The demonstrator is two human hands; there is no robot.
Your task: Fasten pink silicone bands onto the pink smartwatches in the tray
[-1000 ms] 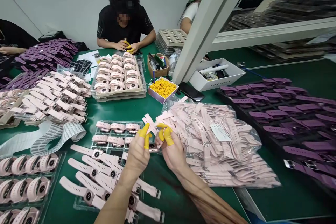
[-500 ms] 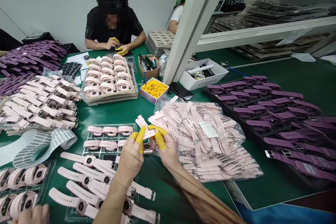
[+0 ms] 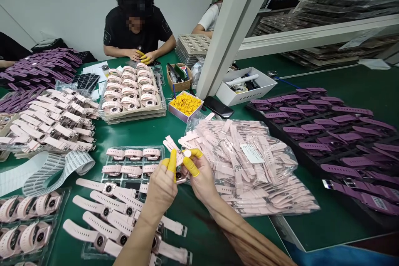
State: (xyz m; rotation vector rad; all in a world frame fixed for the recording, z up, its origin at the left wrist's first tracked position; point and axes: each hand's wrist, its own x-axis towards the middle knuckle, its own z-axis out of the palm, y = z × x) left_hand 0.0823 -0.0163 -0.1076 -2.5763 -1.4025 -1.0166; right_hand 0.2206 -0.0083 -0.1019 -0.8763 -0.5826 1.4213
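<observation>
My left hand point(image 3: 162, 185) and my right hand point(image 3: 202, 174), with yellow finger cots on some fingers, meet over the middle of the green table. Between their fingertips they grip a pink smartwatch point(image 3: 181, 176), its dark sensor face partly showing below the fingers. Its pink strap is bent up and closed into a loop between both hands; the buckle is mostly hidden. Just behind lie loose pink straps point(image 3: 170, 143). To the right is a clear bag of pink straps point(image 3: 230, 153). Beneath my left forearm lie several pink watches point(image 3: 106, 212) with straps spread flat.
A clear tray point(image 3: 124, 156) of looped pink watches is left of my hands. Farther back stand a stacked watch tray point(image 3: 132, 112) and a box of yellow finger cots point(image 3: 183, 119). Purple watches point(image 3: 311, 129) fill a black tray at right. A co-worker point(image 3: 137, 29) sits opposite.
The strap between my fingers has turned and its end now curls up at my right fingertips. Another hand at the lower left has left the picture. The view has shifted slightly.
</observation>
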